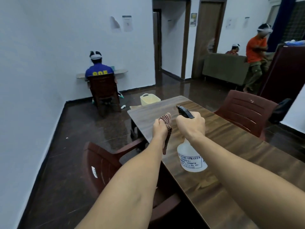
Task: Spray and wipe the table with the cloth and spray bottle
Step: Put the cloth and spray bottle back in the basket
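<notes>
I see bare wood along the table (239,142) out to the far edge, free to sweep. Left chair (102,164) tucked at the near left edge, right chair (247,111) against the right edge, basket (149,99) on floor past the far corner

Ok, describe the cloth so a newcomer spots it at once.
Find the long wooden table. Over its left edge the left hand grips the cloth, bunched in the fist and hanging below. Its red-brown check pattern sets it apart from the translucent white spray bottle in the right hand beside it.
</notes>
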